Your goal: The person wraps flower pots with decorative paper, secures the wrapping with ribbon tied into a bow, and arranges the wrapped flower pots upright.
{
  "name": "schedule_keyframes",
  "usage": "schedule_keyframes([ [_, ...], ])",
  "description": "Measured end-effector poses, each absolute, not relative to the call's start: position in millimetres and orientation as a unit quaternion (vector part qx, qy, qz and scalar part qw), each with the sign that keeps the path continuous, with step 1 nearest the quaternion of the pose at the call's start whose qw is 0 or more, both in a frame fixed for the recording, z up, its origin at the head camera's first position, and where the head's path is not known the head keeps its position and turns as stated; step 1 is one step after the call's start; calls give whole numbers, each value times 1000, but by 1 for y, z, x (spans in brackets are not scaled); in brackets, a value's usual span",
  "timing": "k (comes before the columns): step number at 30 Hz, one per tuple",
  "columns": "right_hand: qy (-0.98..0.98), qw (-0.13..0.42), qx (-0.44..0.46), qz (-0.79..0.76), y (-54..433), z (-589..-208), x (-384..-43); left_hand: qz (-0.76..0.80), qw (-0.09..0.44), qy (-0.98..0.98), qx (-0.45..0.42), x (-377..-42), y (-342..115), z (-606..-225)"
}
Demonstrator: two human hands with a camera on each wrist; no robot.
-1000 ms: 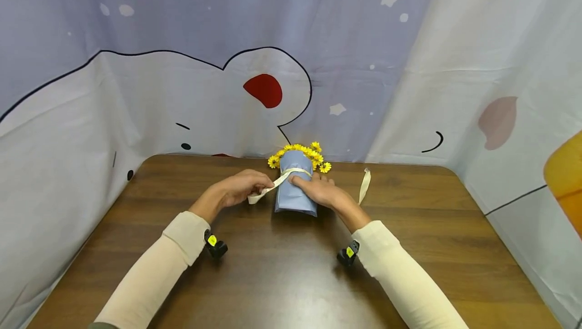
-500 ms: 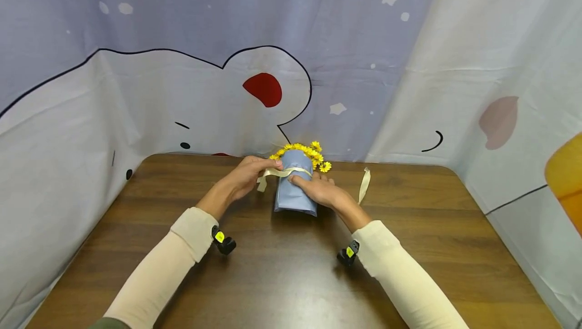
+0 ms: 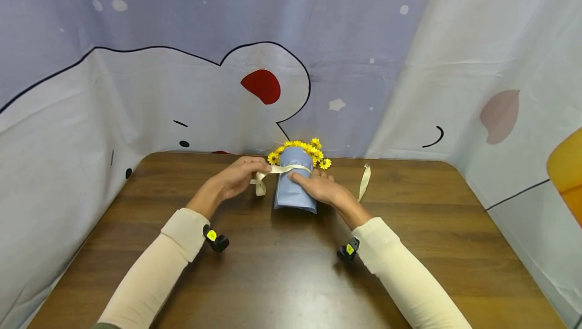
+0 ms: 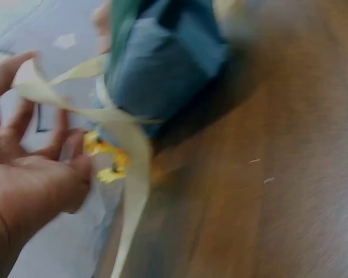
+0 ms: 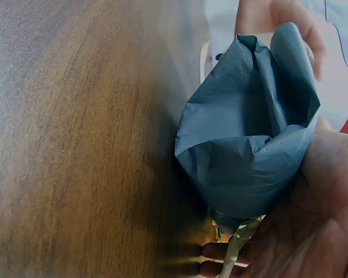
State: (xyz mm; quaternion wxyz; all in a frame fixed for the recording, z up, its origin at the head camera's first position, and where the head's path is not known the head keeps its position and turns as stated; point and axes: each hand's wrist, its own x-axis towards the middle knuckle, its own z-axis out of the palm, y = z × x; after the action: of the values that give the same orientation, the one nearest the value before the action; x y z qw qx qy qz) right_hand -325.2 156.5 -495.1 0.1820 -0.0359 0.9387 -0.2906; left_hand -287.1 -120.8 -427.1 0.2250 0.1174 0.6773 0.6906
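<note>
A bouquet of yellow flowers [image 3: 313,151] in blue-grey wrapping paper [image 3: 291,195] lies at the far side of the table. A cream ribbon [image 3: 284,169] passes around the wrap below the blooms. My left hand [image 3: 236,176] pinches the ribbon left of the bouquet, and a short loop dangles beneath the fingers. In the left wrist view, the ribbon [image 4: 140,174] drapes past the fingers beside the paper. My right hand [image 3: 320,188] grips the bouquet, thumb on top and fingers around its right side. The wrap's folded, hollow end [image 5: 243,168] faces the right wrist camera.
Another ribbon tail [image 3: 365,182] sticks out on the table to the right of the right hand. Behind the brown wooden table [image 3: 291,258] hangs a printed curtain [image 3: 354,56], close to the flowers. Small black cameras [image 3: 215,240] sit on both wrists.
My left hand moved up and toward the bouquet with the ribbon, then drew back slightly left, pulling the strip straighter. My right hand keeps its grip in place.
</note>
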Motion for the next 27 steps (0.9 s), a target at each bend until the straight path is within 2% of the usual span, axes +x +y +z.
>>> schedule_keyframes([
  [3,937,185,-39,-292,158,-499,-328,771,146,608,117,-285,-107,-433],
  [6,937,186,-40,-292,159,-499,-328,827,93,541,119,-284,-92,-439],
  [13,937,181,-38,-296,157,-495,-320,836,47,537,108,-284,-68,-448],
  [20,938,175,-43,-296,156,-490,-317,754,24,645,124,-283,-58,-449],
  [27,939,174,-50,-293,156,-490,-319,675,-22,722,153,-282,-53,-453],
])
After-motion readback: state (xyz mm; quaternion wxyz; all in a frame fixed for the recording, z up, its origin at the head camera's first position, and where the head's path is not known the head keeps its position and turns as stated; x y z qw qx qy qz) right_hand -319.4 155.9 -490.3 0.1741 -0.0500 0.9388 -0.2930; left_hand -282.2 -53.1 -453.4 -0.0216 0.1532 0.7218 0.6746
